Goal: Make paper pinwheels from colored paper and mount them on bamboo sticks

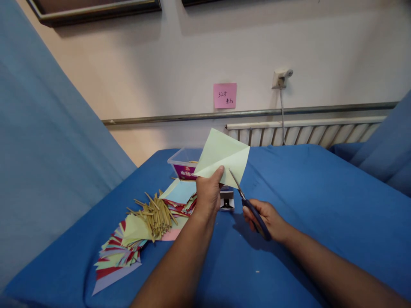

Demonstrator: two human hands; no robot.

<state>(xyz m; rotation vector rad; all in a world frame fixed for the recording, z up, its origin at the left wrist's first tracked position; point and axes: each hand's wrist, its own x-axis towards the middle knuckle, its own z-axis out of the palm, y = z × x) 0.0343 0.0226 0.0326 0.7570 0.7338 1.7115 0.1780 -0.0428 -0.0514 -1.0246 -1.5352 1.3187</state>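
My left hand (208, 190) pinches a square of pale green paper (226, 152) by its lower part, thumb on the near face. A crease runs across the sheet. In my right hand (268, 218) is a pair of scissors (256, 216) with dark blue handles, my fingers in the loops. Its blades meet the lower right part of the sheet, pointing up and left; whether they are parted I cannot tell. Behind my left hand, on the table, stands a small white box (227, 204) with something dark in it.
A clear plastic tub (183, 158) with a purple label stands behind the paper. Left lie a heap of thin tan sticks (157, 216), fanned coloured papers (117, 252) and a paper stack (181, 191). Blue cloth (308, 188) covers the table; blue curtains (48, 141) hang at both sides.
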